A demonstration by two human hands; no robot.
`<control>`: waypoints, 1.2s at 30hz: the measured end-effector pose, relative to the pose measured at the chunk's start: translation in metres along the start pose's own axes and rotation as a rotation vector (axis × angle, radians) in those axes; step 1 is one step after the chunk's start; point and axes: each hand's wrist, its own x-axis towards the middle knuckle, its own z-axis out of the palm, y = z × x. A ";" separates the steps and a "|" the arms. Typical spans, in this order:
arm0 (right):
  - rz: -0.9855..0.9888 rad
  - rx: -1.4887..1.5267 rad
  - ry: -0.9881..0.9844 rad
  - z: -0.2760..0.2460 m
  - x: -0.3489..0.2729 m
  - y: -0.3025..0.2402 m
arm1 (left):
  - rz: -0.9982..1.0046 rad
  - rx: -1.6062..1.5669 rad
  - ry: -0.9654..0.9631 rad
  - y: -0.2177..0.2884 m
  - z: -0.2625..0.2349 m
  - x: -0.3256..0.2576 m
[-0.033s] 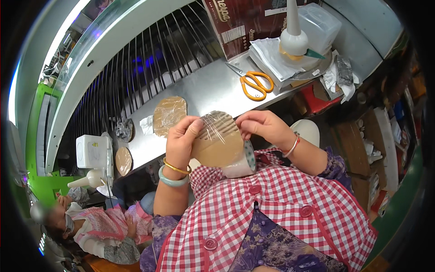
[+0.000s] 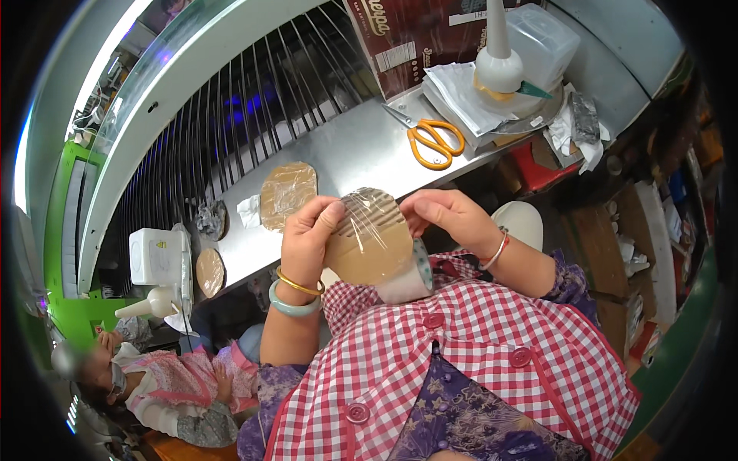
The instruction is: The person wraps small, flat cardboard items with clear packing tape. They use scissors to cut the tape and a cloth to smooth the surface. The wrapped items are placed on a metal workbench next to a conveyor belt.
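Note:
My left hand (image 2: 309, 234) grips a brown cardboard disc (image 2: 370, 250) by its left edge, thumb on top. Shiny clear film or tape covers the disc, and corrugated ridges show along its far part. At the disc's right edge is my right hand (image 2: 446, 215), its fingers closed together; what they pinch is hidden. Partly behind the disc, against my checked apron, rests a wide tape roll (image 2: 407, 286). On the metal ledge beyond my left hand lies another film-covered cardboard disc (image 2: 288, 196).
Orange-handled scissors (image 2: 436, 144) lie on the metal ledge (image 2: 354, 146). Beyond them stand a white cone-topped object (image 2: 498, 69), a clear plastic box (image 2: 538, 46) and a dark red carton (image 2: 407, 46). A smaller disc (image 2: 209, 273) lies farther left, near a seated person (image 2: 184, 384).
The fingers of my right hand have shifted slightly at the disc's edge, and the shine on the film differs a little. My left hand keeps its hold.

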 end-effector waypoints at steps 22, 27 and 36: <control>0.004 -0.311 0.176 0.022 0.002 0.081 | 0.345 0.500 0.269 -0.003 0.001 -0.006; 0.133 -0.193 0.106 0.016 -0.010 0.071 | 0.301 0.660 0.105 -0.015 -0.023 -0.002; 0.271 -0.102 0.121 0.016 -0.018 0.057 | 0.289 0.735 0.140 -0.030 -0.019 0.005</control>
